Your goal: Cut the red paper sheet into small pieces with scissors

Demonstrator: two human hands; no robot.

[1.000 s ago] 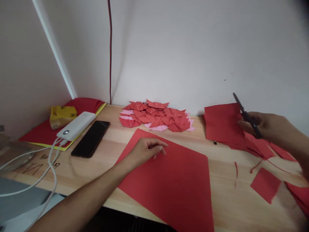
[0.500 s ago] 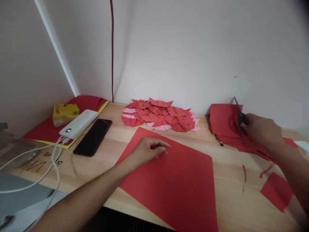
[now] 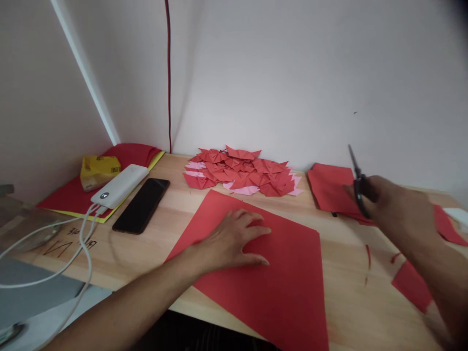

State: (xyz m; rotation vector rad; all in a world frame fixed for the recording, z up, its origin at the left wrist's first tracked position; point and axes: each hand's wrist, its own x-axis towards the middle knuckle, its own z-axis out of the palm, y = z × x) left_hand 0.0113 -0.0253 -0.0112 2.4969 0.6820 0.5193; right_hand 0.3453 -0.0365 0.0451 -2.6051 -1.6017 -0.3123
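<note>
Left hand [image 3: 237,240]: we saw it palm down on the large red sheet [image 3: 285,297], fingers spread wide and thumb held apart, with nothing gripped in it.
Right hand [image 3: 400,212]: we found it closed around the handles of the black scissors [image 3: 358,176], raised above the right side of the wooden table [image 3: 354,307].
Blades: they pointed up toward the pale wall [image 3: 274,73]; we could not tell whether they were fully together.
Large sheet's place: it lay at a slant in front of us, its lower corner reaching past the table's front edge.
Red paper stack [image 3: 331,183]: it sat near the wall, just beyond the right hand's fingertips; whether they touched it, we could not tell.
Cuttings: we noticed a thin red strip [image 3: 368,256] to the right of the large sheet, and a small red piece [image 3: 411,287] partly hidden by the right forearm.
Folded shapes [image 3: 241,173]: red and pink, they lay heaped against the wall behind the large sheet.
Left side: we saw a black phone [image 3: 142,205] beside a white power bank [image 3: 120,186] with white cables [image 3: 87,248] plugged in, and a yellow packet [image 3: 93,170] behind it.
</note>
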